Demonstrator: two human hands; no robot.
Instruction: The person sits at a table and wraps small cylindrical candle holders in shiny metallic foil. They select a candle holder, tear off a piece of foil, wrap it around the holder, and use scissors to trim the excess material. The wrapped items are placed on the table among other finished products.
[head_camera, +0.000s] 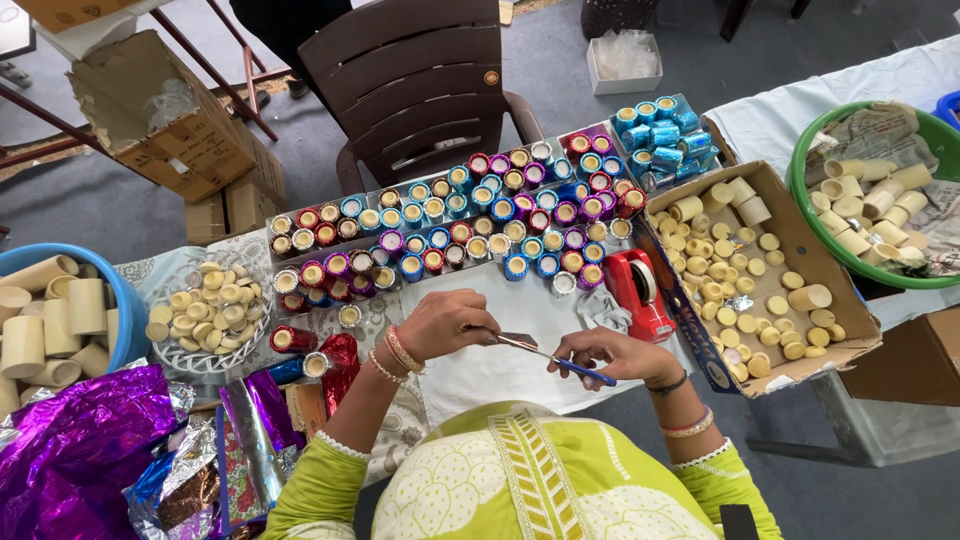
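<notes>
A torn brown cardboard box (165, 115) stands on the floor at upper left. An open brown cardboard box (800, 240) holding cream discs sits right. A small white box (625, 62) lies behind.

Lime-green tunic with pale leaf print, yellow embroidered placket, white-trimmed sleeves, gold and red bangles on both wrists

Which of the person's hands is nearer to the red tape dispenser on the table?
Right. The right hand, holding blue-handled scissors, lies just below the red tape dispenser. The left hand is farther off, to the dispenser's left across the white cloth.
</notes>
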